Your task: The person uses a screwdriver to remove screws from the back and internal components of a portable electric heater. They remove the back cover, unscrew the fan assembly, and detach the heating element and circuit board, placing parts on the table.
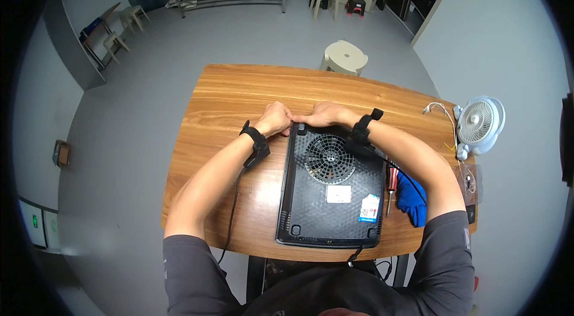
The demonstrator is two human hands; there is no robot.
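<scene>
The appliance [317, 207] is black, the table [239, 92] brown wood-grained, the cloth [410, 201] blue, the stool [345, 59] cream

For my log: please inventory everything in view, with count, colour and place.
Table: one, brown, centre
Appliance: one, black, on table, round grille up
Screwdriver: one, red-handled, right of appliance
Cloth: one, blue, beside screwdriver
Fan: one, pale, table's right edge
Cable: one, white, beside fan
Stools: at least four, beige, beyond table, far left
Step stool: one, black-red, far side
Rack: one, metallic, far wall
Floor: one, grey, around table
Wristbands: two, black, one per wrist
Cords: two, black, from wristbands
Sleeves: two, dark grey, lower edge
Left hand: one, bare, at appliance's far left corner
Right hand: one, bare, beside left hand
</scene>
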